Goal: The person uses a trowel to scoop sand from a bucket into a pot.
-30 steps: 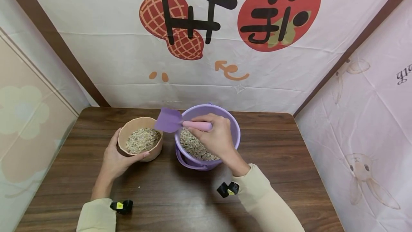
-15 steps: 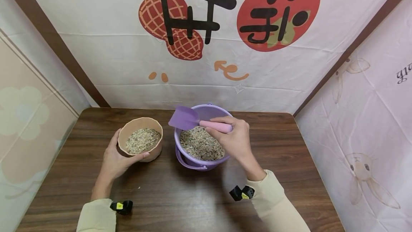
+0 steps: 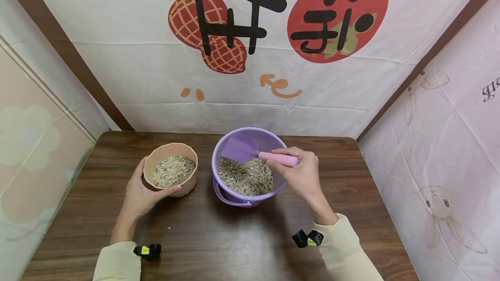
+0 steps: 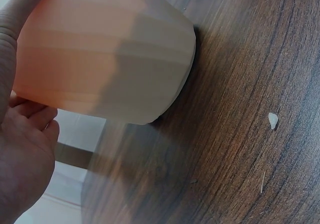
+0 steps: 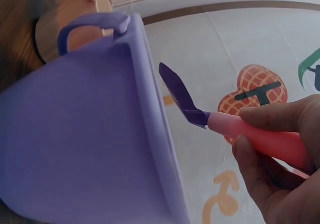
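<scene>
My left hand point(image 3: 141, 194) grips the side of a peach-coloured pot point(image 3: 189, 182), thumb along its near wall. Grainy, beige-and-grey gravel point(image 3: 173, 171) fills part of that pot. In my right hand point(image 3: 302, 172) is a small shovel with a purple blade point(image 3: 241, 147) and a pink handle point(image 5: 230, 125), pinched between fingers and thumb. The blade hangs over a purple bucket point(image 3: 217, 180), above the gravel point(image 3: 248, 179) inside it. In the right wrist view the blade stands clear of the bucket's rim point(image 5: 155, 129).
The bucket's handle point(image 3: 230, 200) hangs down at its front left. A small pale chip point(image 4: 273, 120) lies on the wooden table point(image 3: 203, 246). Behind the table hangs a printed white cloth point(image 3: 156, 77), with other cloths at both sides.
My right hand has carried the shovel rightward, from beside the pot's rim to over the bucket. The left hand and the pot have stayed in place.
</scene>
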Available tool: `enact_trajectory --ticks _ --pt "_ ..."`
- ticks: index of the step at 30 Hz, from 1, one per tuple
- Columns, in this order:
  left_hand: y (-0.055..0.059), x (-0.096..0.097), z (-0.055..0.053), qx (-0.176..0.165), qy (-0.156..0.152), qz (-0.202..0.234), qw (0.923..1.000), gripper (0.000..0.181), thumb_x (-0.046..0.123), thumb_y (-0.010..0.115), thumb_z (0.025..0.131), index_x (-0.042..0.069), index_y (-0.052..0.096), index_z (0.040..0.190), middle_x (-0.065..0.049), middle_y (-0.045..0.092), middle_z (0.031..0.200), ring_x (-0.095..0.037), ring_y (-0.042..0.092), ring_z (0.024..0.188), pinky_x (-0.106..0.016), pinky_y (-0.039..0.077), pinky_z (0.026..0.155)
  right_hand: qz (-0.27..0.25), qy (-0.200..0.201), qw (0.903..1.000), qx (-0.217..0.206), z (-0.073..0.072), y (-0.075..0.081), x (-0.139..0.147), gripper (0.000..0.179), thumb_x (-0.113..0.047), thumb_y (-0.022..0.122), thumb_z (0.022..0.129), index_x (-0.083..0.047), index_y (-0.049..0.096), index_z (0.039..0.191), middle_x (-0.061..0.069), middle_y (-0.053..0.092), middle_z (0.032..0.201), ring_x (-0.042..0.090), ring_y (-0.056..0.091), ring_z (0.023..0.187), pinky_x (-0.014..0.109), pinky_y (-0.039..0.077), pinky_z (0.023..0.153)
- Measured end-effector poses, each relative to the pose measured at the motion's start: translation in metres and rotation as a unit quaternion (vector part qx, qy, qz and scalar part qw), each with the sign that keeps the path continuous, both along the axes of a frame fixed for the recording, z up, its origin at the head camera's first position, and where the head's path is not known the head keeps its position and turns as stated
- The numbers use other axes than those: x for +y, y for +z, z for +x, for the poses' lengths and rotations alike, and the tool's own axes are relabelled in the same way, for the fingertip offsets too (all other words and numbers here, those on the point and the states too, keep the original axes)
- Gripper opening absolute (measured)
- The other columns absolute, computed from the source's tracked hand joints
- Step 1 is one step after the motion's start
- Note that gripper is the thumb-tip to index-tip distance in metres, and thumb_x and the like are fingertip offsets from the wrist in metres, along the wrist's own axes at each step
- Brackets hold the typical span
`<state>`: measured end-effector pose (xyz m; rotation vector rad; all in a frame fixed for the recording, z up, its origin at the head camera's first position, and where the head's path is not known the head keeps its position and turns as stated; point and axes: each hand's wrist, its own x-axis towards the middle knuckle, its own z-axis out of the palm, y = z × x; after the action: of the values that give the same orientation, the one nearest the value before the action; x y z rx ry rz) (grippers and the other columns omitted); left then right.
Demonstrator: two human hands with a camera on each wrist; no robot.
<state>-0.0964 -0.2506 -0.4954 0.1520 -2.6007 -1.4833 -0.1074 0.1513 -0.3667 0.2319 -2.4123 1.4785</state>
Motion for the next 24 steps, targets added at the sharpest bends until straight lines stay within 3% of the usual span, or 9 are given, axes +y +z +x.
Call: enact_trajectory --ticks 8,16,24 --pt "0.000 0.000 0.000 0.003 0.001 -0.008 1.0000 0.132 0.031 0.099 0.064 0.017 0.015 0.164 -0.023 0.032 0.159 -0.045 0.034 0.141 -0.068 0.029 0.110 0.022 -0.009 0.9996 -0.013 0.001 -0.005 0.015 0.024 -0.019 0.094 0.071 -0.017 0.083 0.092 -0.009 0.077 0.086 0.011 0.071 0.084 0.024 0.053 0.068" --pt "0.002 0.001 0.000 0.007 0.002 -0.009 0.9999 0.131 0.031 0.099 0.062 0.016 0.018 0.164 -0.022 0.035 0.158 -0.044 0.036 0.140 -0.066 0.030 0.110 0.037 -0.002 0.9992 -0.016 0.002 -0.013 0.024 0.026 -0.015 0.094 0.071 -0.013 0.083 0.094 -0.003 0.078 0.088 0.017 0.072 0.085 0.025 0.051 0.070" --pt "0.004 0.000 0.000 0.007 -0.003 -0.016 0.9998 0.134 0.031 0.099 0.063 0.013 0.012 0.164 -0.023 0.026 0.162 -0.046 0.029 0.144 -0.068 0.026 0.112 0.047 -0.003 0.9984 -0.031 0.003 -0.021 0.030 0.027 -0.017 0.095 0.071 -0.013 0.083 0.095 -0.002 0.078 0.090 0.017 0.073 0.087 0.027 0.051 0.073"
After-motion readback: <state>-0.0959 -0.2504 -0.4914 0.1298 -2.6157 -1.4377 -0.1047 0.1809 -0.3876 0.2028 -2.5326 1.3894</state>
